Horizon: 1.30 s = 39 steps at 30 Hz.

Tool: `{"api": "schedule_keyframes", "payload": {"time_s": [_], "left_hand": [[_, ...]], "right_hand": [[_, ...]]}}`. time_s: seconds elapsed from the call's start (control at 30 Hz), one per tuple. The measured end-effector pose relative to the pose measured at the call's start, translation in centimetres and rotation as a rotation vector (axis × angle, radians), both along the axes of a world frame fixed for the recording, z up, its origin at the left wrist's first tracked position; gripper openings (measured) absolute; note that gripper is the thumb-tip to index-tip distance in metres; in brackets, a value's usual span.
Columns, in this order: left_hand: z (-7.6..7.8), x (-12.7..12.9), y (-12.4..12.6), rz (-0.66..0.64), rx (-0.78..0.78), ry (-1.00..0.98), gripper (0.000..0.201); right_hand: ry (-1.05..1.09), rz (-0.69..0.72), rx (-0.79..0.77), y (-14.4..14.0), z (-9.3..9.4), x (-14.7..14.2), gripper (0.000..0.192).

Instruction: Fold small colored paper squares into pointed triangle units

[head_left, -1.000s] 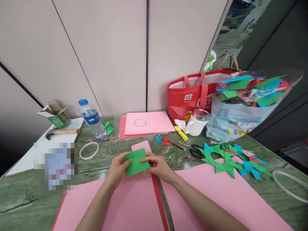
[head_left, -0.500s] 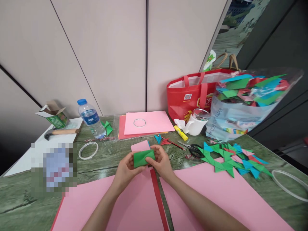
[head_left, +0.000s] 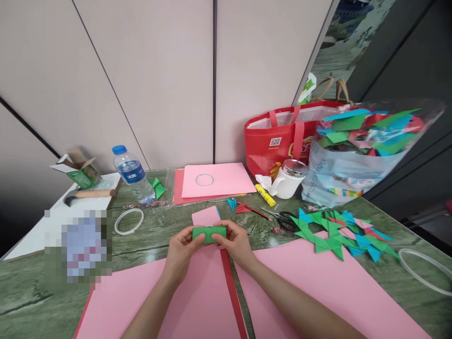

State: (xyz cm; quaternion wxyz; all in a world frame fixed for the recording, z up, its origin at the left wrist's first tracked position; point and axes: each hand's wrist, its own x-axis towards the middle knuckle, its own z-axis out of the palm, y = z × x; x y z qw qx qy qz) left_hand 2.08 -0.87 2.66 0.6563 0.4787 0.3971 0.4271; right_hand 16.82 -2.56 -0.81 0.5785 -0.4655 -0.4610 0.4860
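L hand (head_left: pixel 181 249): pinches green paper (head_left: pixel 209 233) at its left end.
R hand (head_left: pixel 236 241): pinches right end.
Paper: folded into narrow strip, held btwn both hands above pink sheet (head_left: pixel 197 301), near small pink square (head_left: pixel 205 216).

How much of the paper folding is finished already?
A pile of folded paper shapes in green, blue and red lies on the table, and a clear bag holds more. In hand: the left hand and right hand pinch a green paper folded into a narrow strip. It has no points like those in the pile, so more folds seem left.
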Motion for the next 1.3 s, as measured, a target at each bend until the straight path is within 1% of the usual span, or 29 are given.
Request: {"api": "schedule_keyframes", "payload": {"time_s": [0.23,0.57,0.93,1.3], "left_hand": [[-0.4,-0.06,0.11,0.042,-0.04,-0.029,0.023],[-0.72,0.06,0.2,0.052,-0.078,-0.066,0.026],[-0.32,0.13,0.19,0.107,-0.1,-0.061,0.03],[-0.67,0.1,0.27,0.106,-0.113,-0.093,0.027]], "right_hand": [[0.011,-0.021,0.01,0.06,-0.11,-0.09,0.022],[0.043,-0.034,-0.02,0.06,-0.09,-0.17,0.022],[0.056,-0.023,-0.051,-0.05,0.24,-0.18,0.024],[0.085,-0.024,-0.065,0.27,-0.01,-0.11,0.026]]}}
